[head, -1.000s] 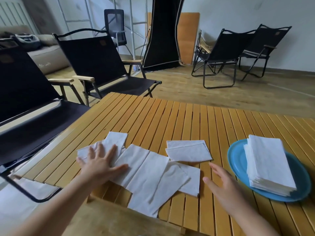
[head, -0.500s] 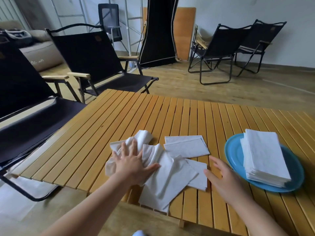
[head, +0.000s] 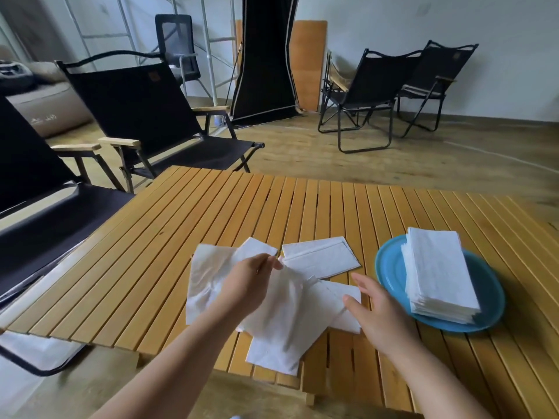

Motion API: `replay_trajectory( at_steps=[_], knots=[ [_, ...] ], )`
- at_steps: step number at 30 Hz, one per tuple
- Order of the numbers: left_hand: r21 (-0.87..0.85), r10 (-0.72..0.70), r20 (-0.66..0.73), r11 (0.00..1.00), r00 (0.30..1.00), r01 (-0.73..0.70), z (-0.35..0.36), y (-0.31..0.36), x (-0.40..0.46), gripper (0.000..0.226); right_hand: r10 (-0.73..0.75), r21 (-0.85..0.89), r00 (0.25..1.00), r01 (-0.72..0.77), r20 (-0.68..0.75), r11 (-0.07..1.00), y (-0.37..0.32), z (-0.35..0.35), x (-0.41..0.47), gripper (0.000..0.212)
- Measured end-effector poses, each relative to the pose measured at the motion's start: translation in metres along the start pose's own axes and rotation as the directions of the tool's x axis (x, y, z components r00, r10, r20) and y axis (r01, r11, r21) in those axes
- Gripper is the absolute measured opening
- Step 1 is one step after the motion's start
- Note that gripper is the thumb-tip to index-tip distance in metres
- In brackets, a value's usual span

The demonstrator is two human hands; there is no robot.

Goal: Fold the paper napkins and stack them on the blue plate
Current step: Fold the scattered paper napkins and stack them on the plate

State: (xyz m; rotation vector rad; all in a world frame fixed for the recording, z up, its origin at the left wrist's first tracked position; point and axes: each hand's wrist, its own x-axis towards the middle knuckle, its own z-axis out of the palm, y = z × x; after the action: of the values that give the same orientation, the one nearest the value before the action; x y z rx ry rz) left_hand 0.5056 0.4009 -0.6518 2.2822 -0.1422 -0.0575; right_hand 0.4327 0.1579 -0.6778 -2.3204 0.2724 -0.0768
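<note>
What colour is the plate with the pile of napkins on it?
Blue. The plate shows clearly in the head view.

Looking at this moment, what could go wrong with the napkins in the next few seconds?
1. The left hand pinches one sheet from the heap of loose white paper napkins; overlapping sheets might lift with it or tear.
2. The heap's near corner overhangs the edge of the slatted wooden table, so a tug could pull sheets to the floor.
3. The tall stack of folded white napkins sits off-centre on the round blue plate; adding more could make it slide.
</note>
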Motion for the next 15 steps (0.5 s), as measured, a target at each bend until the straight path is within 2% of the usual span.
replay_trajectory(
  at_steps=[3, 4, 6, 7, 9, 11, 13, 15],
  knots=[
    [-0.147, 0.043, 0.03, 0.988, 0.999, -0.038, -0.001, 0.025, -0.004, 0.035, -0.033, 0.107, 0.999, 0.029, 0.031, 0.994, -0.004, -0.002, -0.002, 0.056],
    [-0.104, 0.049, 0.02, 0.993, 0.999, -0.046, 0.001, 0.029, -0.002, 0.034, -0.045, 0.129, 0.998, 0.039, 0.041, 0.991, -0.005, -0.002, -0.003, 0.058],
    [0.154, 0.021, -0.003, 0.988, 1.0, -0.02, 0.005, 0.028, 0.002, 0.03, -0.057, 0.124, 0.997, 0.05, 0.048, 0.991, -0.006, -0.003, -0.005, 0.059],
    [0.296, -0.034, 0.001, 0.955, 0.999, 0.033, 0.007, 0.022, 0.004, 0.03, -0.055, 0.108, 0.997, 0.05, 0.05, 0.993, -0.006, -0.004, -0.006, 0.059],
    [0.467, -0.17, 0.008, 0.872, 0.985, 0.147, 0.01, 0.004, 0.005, 0.038, -0.046, 0.04, 0.997, 0.043, 0.06, 0.998, -0.005, -0.005, -0.01, 0.06],
    [0.513, -0.239, -0.036, 0.829, 0.97, 0.223, 0.012, -0.013, 0.005, 0.041, -0.03, -0.079, 0.997, 0.036, 0.077, 0.996, -0.004, -0.006, -0.013, 0.059],
    [0.469, -0.245, -0.09, 0.845, 0.965, 0.258, 0.011, -0.019, 0.004, 0.029, -0.005, -0.157, 0.995, 0.02, 0.095, 0.987, -0.003, -0.008, -0.014, 0.059],
    [0.415, -0.245, -0.097, 0.871, 0.965, 0.263, 0.007, -0.019, 0.003, 0.018, 0.004, -0.164, 0.995, 0.012, 0.097, 0.986, -0.001, -0.008, -0.013, 0.058]
  ],
)
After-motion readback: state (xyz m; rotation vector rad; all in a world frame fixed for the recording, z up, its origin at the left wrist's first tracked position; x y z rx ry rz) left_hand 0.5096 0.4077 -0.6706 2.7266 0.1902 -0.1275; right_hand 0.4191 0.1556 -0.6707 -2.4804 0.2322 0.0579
